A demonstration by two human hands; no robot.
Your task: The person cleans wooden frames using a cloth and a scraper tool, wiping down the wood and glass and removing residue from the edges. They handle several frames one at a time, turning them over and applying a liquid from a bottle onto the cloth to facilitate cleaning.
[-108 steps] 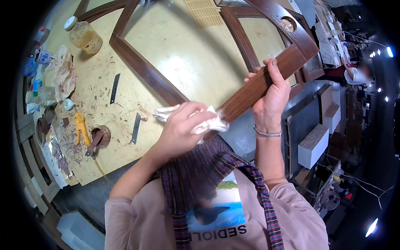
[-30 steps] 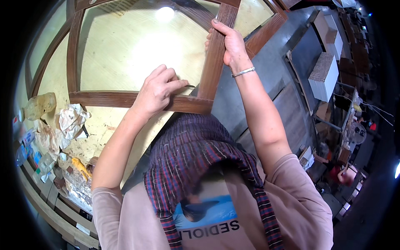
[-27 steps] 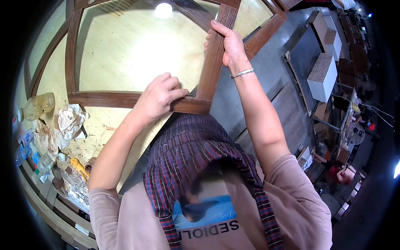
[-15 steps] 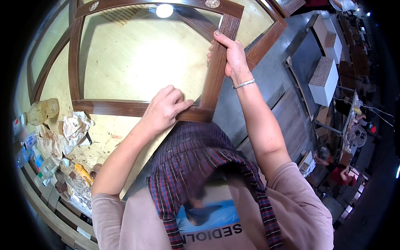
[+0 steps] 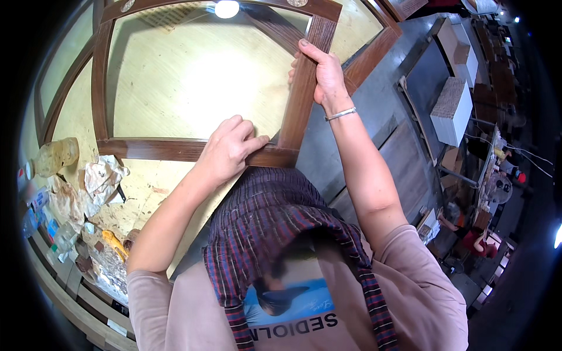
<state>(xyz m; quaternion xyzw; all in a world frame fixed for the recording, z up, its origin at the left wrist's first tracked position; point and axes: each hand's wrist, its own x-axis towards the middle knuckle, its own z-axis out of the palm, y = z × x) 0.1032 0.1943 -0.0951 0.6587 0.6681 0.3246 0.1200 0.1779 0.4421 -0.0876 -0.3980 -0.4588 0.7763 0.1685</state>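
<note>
A dark brown wooden frame (image 5: 158, 147) with a slightly arched top rail lies before me over a pale board. My right hand (image 5: 328, 73) is closed round its right side rail, thumb on top and fingertips showing at the inner edge. At the bottom rail, close to the lower right corner, my left hand (image 5: 227, 147) rests with bent fingers curled over the inner edge. Its thumb side points toward the corner. The undersides of the left fingers are hidden, so anything small beneath them does not show. A bright glare fills the frame's opening.
More brown frame pieces (image 5: 374, 52) lie beyond and at the left. Crumpled paper (image 5: 104, 178), a cloudy plastic jar (image 5: 55, 157) and a yellow-handled tool (image 5: 115, 244) sit on the board's left. White boxes (image 5: 453, 111) stand on the right; a person in red (image 5: 479, 241) is farther off.
The frame and both hands have shifted very slightly left and up in the picture, as has the scene around. Both hands keep their places on the frame.
</note>
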